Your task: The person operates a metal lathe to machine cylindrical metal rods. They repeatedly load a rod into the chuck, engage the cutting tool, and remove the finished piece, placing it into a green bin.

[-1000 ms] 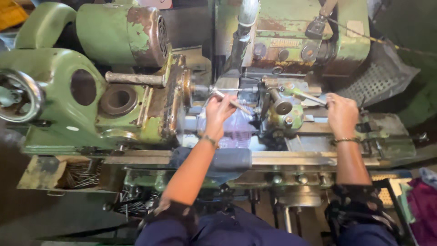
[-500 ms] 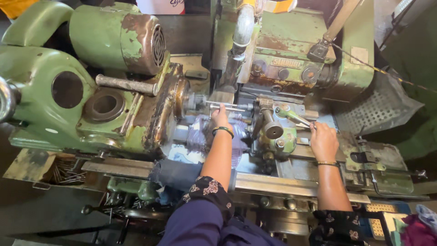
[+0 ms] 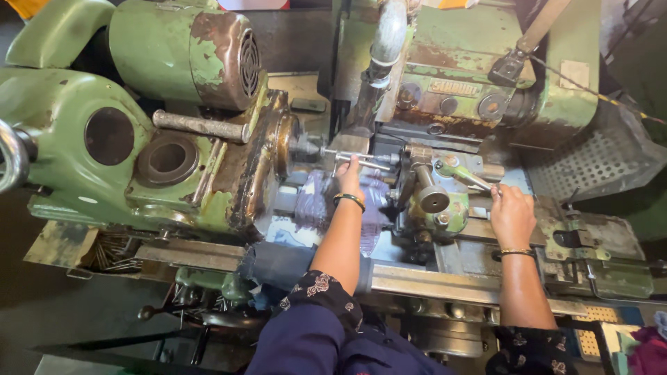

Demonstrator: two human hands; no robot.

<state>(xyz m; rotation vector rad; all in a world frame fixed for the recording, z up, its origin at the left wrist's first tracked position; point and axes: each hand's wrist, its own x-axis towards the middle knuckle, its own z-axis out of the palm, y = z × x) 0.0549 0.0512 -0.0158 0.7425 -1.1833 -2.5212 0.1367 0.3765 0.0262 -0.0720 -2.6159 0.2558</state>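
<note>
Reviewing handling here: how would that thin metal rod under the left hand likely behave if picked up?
The metal rod looks slim, straight and steel, so probably stiff and light. Being round, it would likely roll if set loose. The oily-looking green machine around the left hand suggests it may be slippery.

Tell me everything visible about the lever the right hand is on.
The lever is a slim rod of bare, worn metal on a green-painted mount. It runs slantwise from the tailstock-like block, its far end under the fingers of the right hand. Whether it bears a knob is hidden by the hand.
</note>
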